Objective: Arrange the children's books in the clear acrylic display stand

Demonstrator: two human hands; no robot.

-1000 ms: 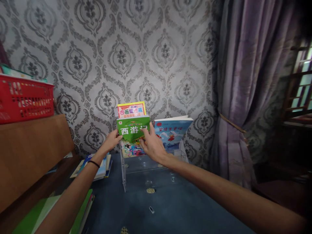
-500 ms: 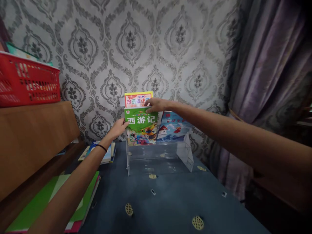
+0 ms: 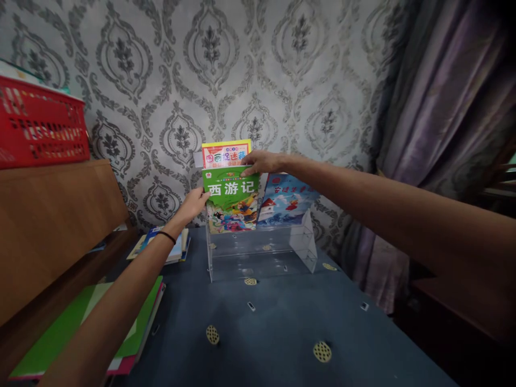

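The green book [image 3: 231,200] is standing long axis upright at the left of the clear rack [image 3: 305,243], between both hands: the left hand [image 3: 194,205] is pinching its left edge, the right hand [image 3: 260,162] its top edge near the right corner.

Red basket [image 3: 42,157], purple curtain [image 3: 427,129].
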